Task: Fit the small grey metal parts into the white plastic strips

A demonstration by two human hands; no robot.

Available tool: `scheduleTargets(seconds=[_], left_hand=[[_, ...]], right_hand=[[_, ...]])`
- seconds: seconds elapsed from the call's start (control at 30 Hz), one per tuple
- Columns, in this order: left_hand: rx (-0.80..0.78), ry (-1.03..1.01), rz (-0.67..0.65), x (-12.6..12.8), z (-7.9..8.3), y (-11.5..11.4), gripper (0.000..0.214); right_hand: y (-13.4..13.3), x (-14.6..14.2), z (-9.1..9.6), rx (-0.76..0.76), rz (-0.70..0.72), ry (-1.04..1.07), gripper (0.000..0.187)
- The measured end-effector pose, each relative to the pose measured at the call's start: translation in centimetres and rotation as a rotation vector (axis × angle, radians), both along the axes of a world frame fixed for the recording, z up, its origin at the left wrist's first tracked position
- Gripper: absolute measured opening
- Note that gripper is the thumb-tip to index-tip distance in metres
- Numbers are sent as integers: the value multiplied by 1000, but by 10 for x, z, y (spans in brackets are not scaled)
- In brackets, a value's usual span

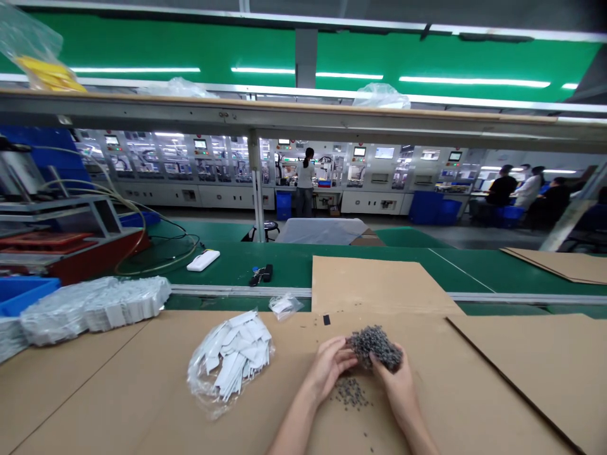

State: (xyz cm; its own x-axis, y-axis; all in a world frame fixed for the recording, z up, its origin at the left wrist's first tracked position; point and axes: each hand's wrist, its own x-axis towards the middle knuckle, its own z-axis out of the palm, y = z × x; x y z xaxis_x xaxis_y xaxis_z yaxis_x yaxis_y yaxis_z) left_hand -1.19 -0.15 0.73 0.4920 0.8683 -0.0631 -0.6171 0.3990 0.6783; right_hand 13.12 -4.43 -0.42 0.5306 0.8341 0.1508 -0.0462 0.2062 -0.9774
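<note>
A heap of tiny dark grey parts (374,344) lies on the brown cardboard sheet (142,404) in front of me. My left hand (331,366) rests at the heap's left edge, fingers curled and pinched against it. My right hand (396,378) cups the heap from the near right side, fingers bent into the parts. A few loose grey parts (349,392) are scattered on the cardboard between my wrists. Whether either hand holds single pieces is too small to tell.
A clear bag of white flat pieces (232,360) lies left of my hands; a smaller bag (284,305) sits behind it. Stacked white packets (95,306) and blue bins (21,292) are far left. A green conveyor (284,262) carries a white device (203,260). People work in the background.
</note>
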Motion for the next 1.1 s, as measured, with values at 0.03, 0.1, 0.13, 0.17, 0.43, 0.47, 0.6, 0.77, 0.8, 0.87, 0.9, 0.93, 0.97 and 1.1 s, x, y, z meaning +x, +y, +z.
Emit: scheduleTargets(seconds=[0.03,0.1,0.13,0.17,0.43,0.47,0.6,0.77,0.8,0.87,0.9,0.93,0.97,1.1], left_hand=[[4,-8,19,-1,1,0,21],[8,-6,46,-4,2,2,23],[8,10,57,-4,2,2,23],[6,40,63,-4,1,3,24],[79,135,78,0,2,-1,23],[86,123,85,-1,3,-1,22],[75,143,84,-1,-1,2,20],[51,169,-32,4,-1,-4,31],[54,146,-66,4,1,-5,32],[71,103,-97,2,7,-8,32],[81,94,-90,1,10,-8,30],[90,93,-68,0,11,-8,28],[95,97,-35,-1,12,-7,25],[85,114,109,-3,6,0,20]], right_hand=[[0,1,-1,-16,-8,-18,50],[1,3,-2,-33,-18,-38,50],[1,3,-3,-35,-19,-45,50],[1,3,-3,-32,-15,-49,49],[2,4,-7,-18,-13,-36,51],[2,4,-7,-25,-35,-37,51],[1,3,-3,-3,-28,-29,48],[-1,0,-4,20,52,2,46],[-1,0,-5,23,68,10,46],[0,0,-8,25,93,7,46],[0,1,-8,21,100,-3,45],[0,2,-8,14,94,-17,45],[0,3,-8,5,78,-30,45],[1,5,-4,-14,-28,-30,48]])
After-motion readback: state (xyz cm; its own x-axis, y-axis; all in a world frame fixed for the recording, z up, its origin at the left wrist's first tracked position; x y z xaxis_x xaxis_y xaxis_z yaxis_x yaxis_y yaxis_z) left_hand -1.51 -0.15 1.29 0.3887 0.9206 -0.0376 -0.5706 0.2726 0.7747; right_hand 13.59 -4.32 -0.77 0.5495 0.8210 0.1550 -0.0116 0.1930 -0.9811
